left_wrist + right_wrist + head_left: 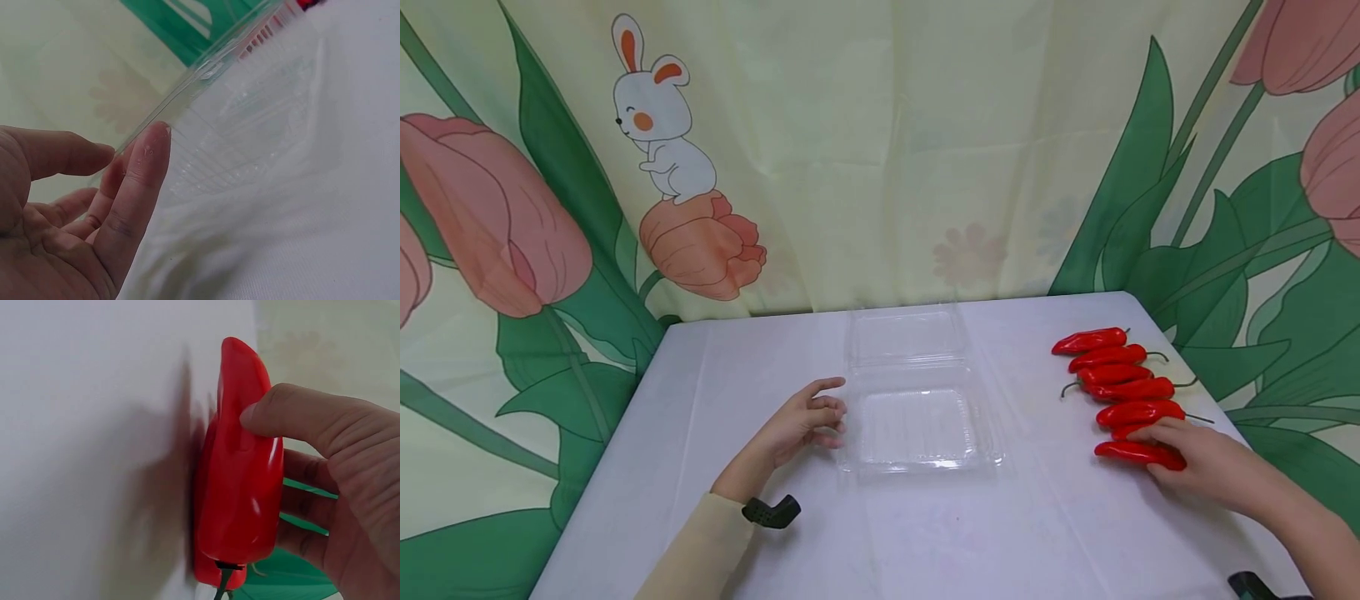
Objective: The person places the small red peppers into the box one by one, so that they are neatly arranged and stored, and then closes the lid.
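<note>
pinching a pepper (1138, 452) at right, left hand (805, 421) loose beside the box (917, 468)

and it's the right hand (1206, 461) reaching out across the right side of the table (715, 467), back of the hand up, forearm slanting in from the near corner. the left forearm angles forward in its sleeve (703, 546), palm turned towards the box, fingers softly bent.

now the pepper itself: bright red, glossy, plump, a dark green stem (223, 581) at one end, tapering at the other. it sits at the near end of a row, the other peppers (1108, 358) lined up beyond it, most stems pointing right, one clearly left.

over to the grip! the right thumb presses one side of the pepper, fingers behind it, closed to its width; whether it's off the cloth, i can't tell. the left hand holds nothing firmly: thumb and forefinger parted, right at the box's rim, contact too close to call. and that box, clear and bare, lies mid-table, lid (906, 336) folded back towards the curtain (880, 167).
</note>
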A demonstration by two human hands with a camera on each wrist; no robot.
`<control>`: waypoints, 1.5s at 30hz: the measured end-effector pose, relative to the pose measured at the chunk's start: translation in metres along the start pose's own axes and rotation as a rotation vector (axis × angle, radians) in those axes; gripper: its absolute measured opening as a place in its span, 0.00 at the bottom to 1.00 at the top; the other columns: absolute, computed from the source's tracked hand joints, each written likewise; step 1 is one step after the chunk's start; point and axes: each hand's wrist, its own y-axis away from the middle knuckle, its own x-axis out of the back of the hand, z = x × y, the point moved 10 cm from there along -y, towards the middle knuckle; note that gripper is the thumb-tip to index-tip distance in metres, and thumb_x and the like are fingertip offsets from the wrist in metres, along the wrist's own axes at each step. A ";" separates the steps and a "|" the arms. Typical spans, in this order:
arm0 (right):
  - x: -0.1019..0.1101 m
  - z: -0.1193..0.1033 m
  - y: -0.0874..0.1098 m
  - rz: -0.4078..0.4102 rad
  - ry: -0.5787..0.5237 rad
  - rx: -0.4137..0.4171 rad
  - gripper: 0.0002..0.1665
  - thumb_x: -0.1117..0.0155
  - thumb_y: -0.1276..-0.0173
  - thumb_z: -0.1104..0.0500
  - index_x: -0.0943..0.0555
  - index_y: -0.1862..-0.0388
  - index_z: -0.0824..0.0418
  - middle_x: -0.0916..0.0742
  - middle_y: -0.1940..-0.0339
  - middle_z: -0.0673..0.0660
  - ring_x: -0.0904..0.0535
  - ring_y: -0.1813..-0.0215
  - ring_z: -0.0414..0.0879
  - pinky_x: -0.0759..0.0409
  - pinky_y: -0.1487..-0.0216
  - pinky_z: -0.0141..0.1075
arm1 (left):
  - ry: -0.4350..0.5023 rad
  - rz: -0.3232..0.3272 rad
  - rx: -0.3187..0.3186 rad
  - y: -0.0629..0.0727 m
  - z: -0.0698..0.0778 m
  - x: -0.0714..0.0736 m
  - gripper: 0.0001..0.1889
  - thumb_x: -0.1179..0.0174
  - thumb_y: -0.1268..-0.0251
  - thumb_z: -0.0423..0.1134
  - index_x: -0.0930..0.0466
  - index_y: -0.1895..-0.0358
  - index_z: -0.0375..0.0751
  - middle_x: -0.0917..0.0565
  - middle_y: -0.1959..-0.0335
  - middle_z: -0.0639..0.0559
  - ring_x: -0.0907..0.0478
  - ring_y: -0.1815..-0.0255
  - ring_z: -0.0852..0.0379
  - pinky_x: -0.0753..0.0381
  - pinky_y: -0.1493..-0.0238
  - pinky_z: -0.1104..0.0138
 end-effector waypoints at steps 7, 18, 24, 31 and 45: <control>0.012 -0.010 -0.006 0.057 -0.010 -0.015 0.27 0.18 0.47 0.56 0.13 0.46 0.55 0.13 0.55 0.54 0.20 0.57 0.46 0.16 0.68 0.34 | 0.005 0.010 0.000 0.000 -0.002 0.002 0.36 0.39 0.27 0.30 0.43 0.21 0.44 0.21 0.50 0.41 0.17 0.61 0.54 0.09 0.60 0.61; 0.030 -0.036 -0.023 0.084 -0.094 -0.024 0.26 0.18 0.46 0.57 0.16 0.48 0.56 0.13 0.60 0.49 0.21 0.60 0.44 0.20 0.70 0.28 | 0.012 0.018 0.013 -0.001 -0.003 0.003 0.35 0.38 0.28 0.31 0.42 0.21 0.46 0.21 0.50 0.41 0.17 0.62 0.54 0.09 0.59 0.61; 0.044 -0.055 -0.031 0.125 -0.107 0.005 0.25 0.19 0.43 0.56 0.16 0.46 0.53 0.13 0.60 0.47 0.20 0.60 0.43 0.20 0.70 0.29 | 0.014 0.008 0.010 -0.001 -0.002 0.001 0.35 0.39 0.27 0.31 0.42 0.21 0.45 0.21 0.50 0.41 0.17 0.61 0.53 0.09 0.59 0.61; 0.057 -0.082 -0.043 0.184 -0.110 0.070 0.26 0.18 0.44 0.58 0.15 0.46 0.53 0.11 0.56 0.50 0.17 0.57 0.45 0.18 0.65 0.30 | 0.006 0.016 0.011 0.000 -0.002 0.002 0.35 0.38 0.27 0.33 0.42 0.21 0.45 0.20 0.50 0.40 0.17 0.62 0.53 0.09 0.59 0.61; 0.068 -0.138 -0.062 0.188 -0.155 0.152 0.24 0.20 0.42 0.58 0.15 0.46 0.49 0.11 0.58 0.45 0.18 0.61 0.39 0.18 0.65 0.31 | 0.011 0.030 0.019 -0.003 -0.002 0.002 0.34 0.38 0.27 0.32 0.39 0.22 0.48 0.20 0.49 0.40 0.16 0.62 0.54 0.09 0.59 0.60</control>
